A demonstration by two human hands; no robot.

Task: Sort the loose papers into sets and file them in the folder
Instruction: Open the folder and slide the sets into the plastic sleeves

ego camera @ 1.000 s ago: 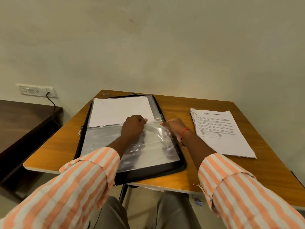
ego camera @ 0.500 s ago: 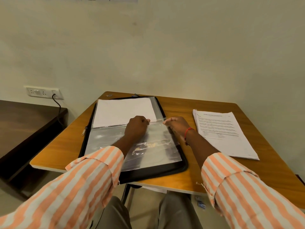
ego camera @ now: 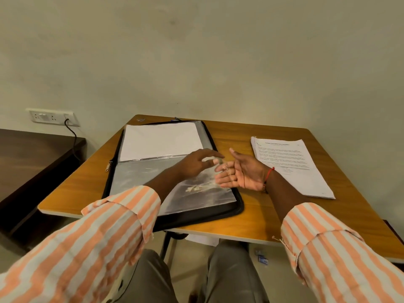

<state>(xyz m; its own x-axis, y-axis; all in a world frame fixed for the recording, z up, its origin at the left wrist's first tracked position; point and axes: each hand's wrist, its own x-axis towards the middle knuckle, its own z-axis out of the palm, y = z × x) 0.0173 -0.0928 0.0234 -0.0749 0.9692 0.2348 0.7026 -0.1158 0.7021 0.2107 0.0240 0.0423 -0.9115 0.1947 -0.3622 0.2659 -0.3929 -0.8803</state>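
Observation:
A black zip folder (ego camera: pixel 238 206) lies open on the wooden table (ego camera: pixel 251 217). Its far half holds white sheets (ego camera: pixel 161 141) in a clear sleeve. An empty clear sleeve (ego camera: pixel 140 176) covers the near half. My left hand (ego camera: pixel 196 164) hovers over the sleeve's right part with fingers spread and loose. My right hand (ego camera: pixel 242 174) is raised palm up at the folder's right edge, fingers relaxed, with a small paper clip (ego camera: pixel 226 168) lying on them. A stack of printed papers (ego camera: pixel 290 167) sits to the right of the folder.
A dark side table (ego camera: pixel 32 154) stands at the left, below a wall socket (ego camera: pixel 51 117) with a plugged cable. The wall runs close behind the table. A small blue object (ego camera: pixel 262 259) lies on the floor under the table's near edge.
Both hands have let go of the clear sleeve's top edge and lifted. My right hand turned palm up with a clip on its fingers. The camera tilted slightly.

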